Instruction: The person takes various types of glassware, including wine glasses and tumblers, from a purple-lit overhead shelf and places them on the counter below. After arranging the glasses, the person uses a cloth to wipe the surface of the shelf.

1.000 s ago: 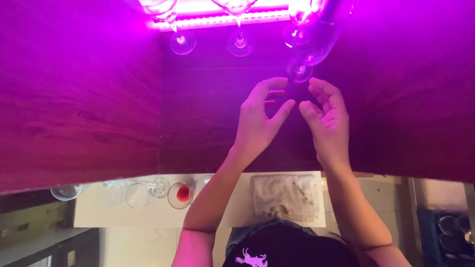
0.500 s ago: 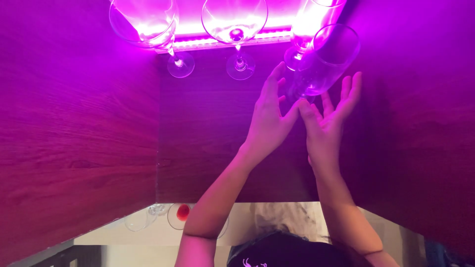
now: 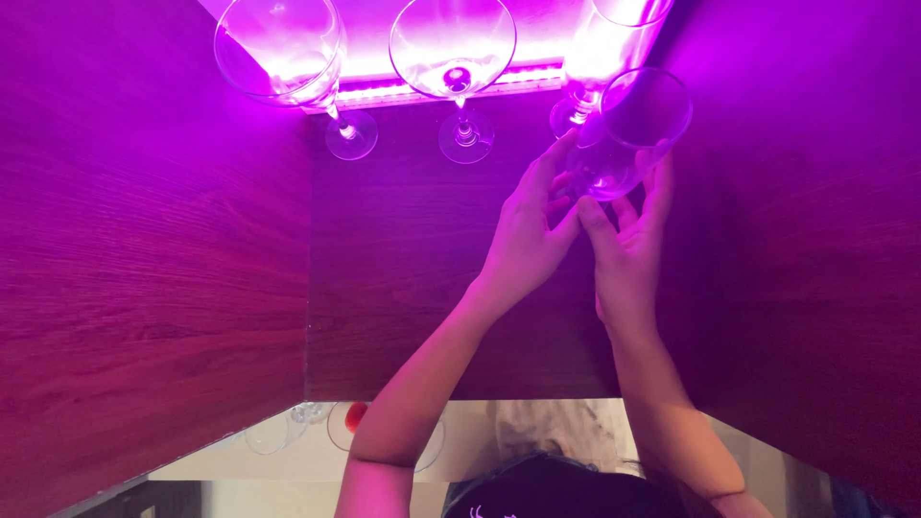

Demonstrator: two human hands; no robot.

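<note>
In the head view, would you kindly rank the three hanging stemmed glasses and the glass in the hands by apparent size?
1. Left wine glass and middle martini glass, alike
2. Held glass
3. Right glass, cropped and glare-washed, so unsure

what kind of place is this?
Probably a bar or restaurant glass cabinet: stemmed wine glasses stand in a row inside a dark wooden shelf under a pink light strip. Both hands, left hand and right hand, hold another glass.

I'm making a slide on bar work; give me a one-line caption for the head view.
Both hands, left hand and right hand, cradle a clear stemmed glass under a pink-lit wooden shelf.
</note>
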